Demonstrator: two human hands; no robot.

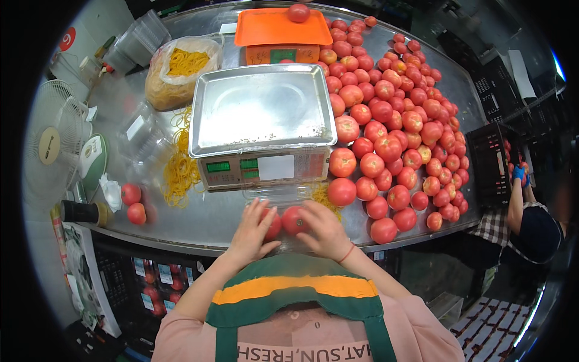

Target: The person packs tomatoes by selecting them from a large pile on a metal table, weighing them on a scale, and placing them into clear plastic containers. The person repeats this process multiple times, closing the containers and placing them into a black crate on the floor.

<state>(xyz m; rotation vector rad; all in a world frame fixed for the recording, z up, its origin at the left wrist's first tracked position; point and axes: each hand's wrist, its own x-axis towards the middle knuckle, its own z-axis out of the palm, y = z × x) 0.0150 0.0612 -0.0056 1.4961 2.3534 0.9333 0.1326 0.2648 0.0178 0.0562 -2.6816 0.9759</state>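
My left hand curls around a red tomato near the front edge of the steel table. Beside it, my right hand has its fingers on a second red tomato. Both tomatoes appear to sit in a clear plastic clamshell box, whose raised lid stands just beyond them; the base is mostly hidden by my hands. Right behind the lid is a digital scale with a bare steel tray and lit green displays.
A large heap of tomatoes covers the right side. Yellow rubber bands lie left of the scale, below a bag of them. An orange scale stands behind. Clear boxes are at left; a gloved person works by a black crate.
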